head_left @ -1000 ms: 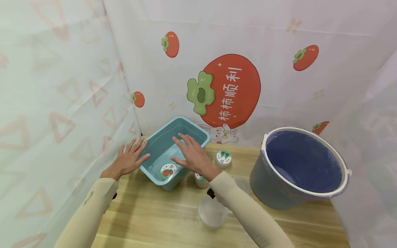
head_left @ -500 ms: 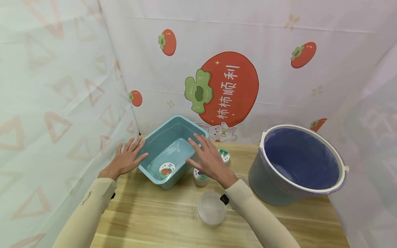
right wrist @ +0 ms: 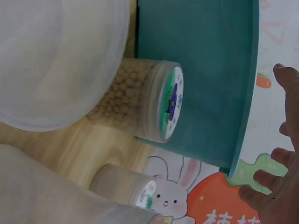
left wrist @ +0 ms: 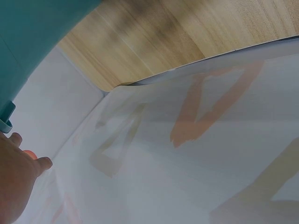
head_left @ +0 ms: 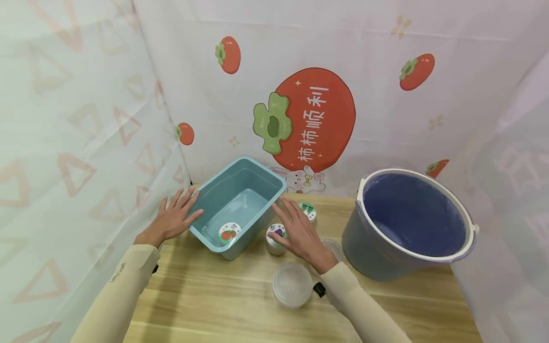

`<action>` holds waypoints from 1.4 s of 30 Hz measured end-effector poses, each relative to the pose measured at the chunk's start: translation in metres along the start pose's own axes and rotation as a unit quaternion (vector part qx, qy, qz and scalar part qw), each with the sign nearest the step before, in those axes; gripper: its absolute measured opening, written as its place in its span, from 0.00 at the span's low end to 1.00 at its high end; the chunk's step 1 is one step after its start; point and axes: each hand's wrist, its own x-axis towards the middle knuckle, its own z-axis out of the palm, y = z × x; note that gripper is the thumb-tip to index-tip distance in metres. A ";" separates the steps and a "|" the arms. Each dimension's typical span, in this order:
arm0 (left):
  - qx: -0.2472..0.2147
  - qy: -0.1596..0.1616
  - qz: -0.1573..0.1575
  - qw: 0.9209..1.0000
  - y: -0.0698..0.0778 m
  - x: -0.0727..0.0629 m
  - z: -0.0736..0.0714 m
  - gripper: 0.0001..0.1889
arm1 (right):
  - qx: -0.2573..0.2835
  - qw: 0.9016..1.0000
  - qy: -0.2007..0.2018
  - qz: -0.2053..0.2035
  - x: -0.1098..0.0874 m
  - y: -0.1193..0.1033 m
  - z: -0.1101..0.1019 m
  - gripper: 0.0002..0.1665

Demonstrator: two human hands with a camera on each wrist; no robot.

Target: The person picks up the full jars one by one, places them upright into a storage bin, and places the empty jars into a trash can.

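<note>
My left hand (head_left: 169, 221) is spread at the left rim of a teal plastic basin (head_left: 253, 205); in the left wrist view, fingers of that hand (left wrist: 18, 177) appear below the basin's rim, and contact is unclear. Inside the basin lies a jar with a tomato label (head_left: 229, 233). To the basin's right, my right hand (head_left: 302, 236) hovers with fingers extended, holding nothing. Just beside it stands a jar with a purple eggplant label (head_left: 275, 243); the right wrist view shows round beige beans or balls in this jar (right wrist: 124, 91). Partly behind the fingers is a green-labelled jar (head_left: 308, 212).
Two clear round lidded containers stand nearer me: one in front (head_left: 293, 285), another (head_left: 332, 248) partly behind my right wrist. A large bucket (head_left: 356, 243) with a white rim and dark blue inside stands at right. Printed cloth walls (head_left: 206, 95) enclose the wooden table (head_left: 223, 305).
My right hand has moved right, from over the basin to beside the jars, uncovering the eggplant-label jar. My left hand has stayed at the basin's left rim. The view has shifted slightly.
</note>
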 end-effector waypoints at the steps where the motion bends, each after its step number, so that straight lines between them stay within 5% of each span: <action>1: 0.000 -0.001 -0.001 1.000 0.000 0.000 -0.001 0.42 | 0.000 1.000 -0.001 0.001 -0.001 0.001 0.000 0.54; 19: 0.005 0.007 0.000 1.000 0.001 0.008 -0.012 0.43 | 0.041 0.997 -0.046 0.046 -0.014 0.006 0.013 0.55; 28: 0.009 0.003 -0.002 1.000 0.002 0.006 -0.009 0.42 | 0.093 0.981 -0.120 0.121 -0.024 0.000 0.035 0.61; 42: 0.005 -0.001 -0.003 1.000 0.002 0.001 -0.002 0.42 | 0.089 0.971 -0.182 0.124 -0.034 -0.001 0.057 0.56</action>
